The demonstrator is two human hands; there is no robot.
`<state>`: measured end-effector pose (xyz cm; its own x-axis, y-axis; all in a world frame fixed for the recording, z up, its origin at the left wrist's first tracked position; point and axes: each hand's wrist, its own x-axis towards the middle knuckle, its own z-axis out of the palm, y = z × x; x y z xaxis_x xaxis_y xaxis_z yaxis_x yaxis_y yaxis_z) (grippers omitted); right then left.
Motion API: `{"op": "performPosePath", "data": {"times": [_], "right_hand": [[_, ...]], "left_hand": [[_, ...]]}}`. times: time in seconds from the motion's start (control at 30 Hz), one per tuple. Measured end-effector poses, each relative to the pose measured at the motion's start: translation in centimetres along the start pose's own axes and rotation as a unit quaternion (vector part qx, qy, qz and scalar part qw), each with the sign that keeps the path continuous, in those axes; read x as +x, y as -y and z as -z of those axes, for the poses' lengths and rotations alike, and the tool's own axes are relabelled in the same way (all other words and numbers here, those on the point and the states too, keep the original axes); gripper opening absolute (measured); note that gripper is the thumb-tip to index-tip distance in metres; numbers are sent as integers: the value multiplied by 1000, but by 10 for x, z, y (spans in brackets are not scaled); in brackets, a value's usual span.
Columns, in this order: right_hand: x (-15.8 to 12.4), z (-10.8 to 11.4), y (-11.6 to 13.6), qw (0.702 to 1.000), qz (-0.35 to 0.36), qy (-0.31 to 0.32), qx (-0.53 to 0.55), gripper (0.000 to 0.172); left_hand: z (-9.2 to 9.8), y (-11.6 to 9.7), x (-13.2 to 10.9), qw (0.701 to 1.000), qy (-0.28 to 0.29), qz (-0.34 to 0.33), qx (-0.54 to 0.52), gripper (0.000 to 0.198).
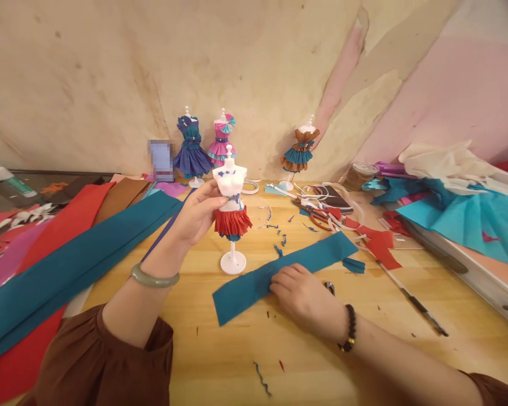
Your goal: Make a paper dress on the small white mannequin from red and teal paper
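Observation:
A small white dress-form mannequin stands upright on its round base, wearing a pleated red skirt with teal showing at the hem. Blue scraps cling to its chest and waist. My left hand is closed around the mannequin's side, thumb at the front of the waist. Flat on the table lies a teal crepe paper strip, slanting up to the right. On its lower edge rests my right hand, fingers curled and pressed onto the paper; the fingertips are partly hidden.
Three dressed mannequins stand along the wall: blue, pink and brown-teal. Folded crepe paper fills the left side. Pliers, white cords and red scraps lie right, near a pen. Turquoise paper hangs over a ledge.

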<state>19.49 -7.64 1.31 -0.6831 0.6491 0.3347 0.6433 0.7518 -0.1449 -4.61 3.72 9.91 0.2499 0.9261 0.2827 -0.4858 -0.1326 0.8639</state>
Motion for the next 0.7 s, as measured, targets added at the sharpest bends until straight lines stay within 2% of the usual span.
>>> {"op": "performPosePath", "data": {"times": [0.13,0.23,0.27,0.33,0.37,0.47,0.5,0.57,0.63,0.7], "right_hand": [[16,39,-24,992,-57,-46,100,17],[26,64,-47,954,-180,-138,197,19],[29,69,-55,950,-191,-112,220,19],[35,76,-70,948,-205,9,245,22],[37,80,-76,943,-218,28,250,26],[40,91,-86,915,-261,-40,304,37],[40,94,-86,904,-268,-35,331,39],[40,97,-82,889,-265,21,372,39],[42,95,-75,888,-250,66,379,37],[47,91,-66,898,-229,70,370,35]], "left_hand": [[2,-1,2,999,-10,-50,5,31],[7,0,5,997,-27,-74,26,32],[9,1,5,996,-28,-73,40,33],[11,3,7,995,-26,-67,68,36],[12,4,7,994,-24,-65,79,37],[14,6,7,993,-17,-66,94,40],[15,6,7,993,-14,-67,93,41],[17,7,7,994,-9,-68,89,42],[18,7,7,994,-6,-67,88,40],[19,7,6,993,-4,-67,93,38]]}}
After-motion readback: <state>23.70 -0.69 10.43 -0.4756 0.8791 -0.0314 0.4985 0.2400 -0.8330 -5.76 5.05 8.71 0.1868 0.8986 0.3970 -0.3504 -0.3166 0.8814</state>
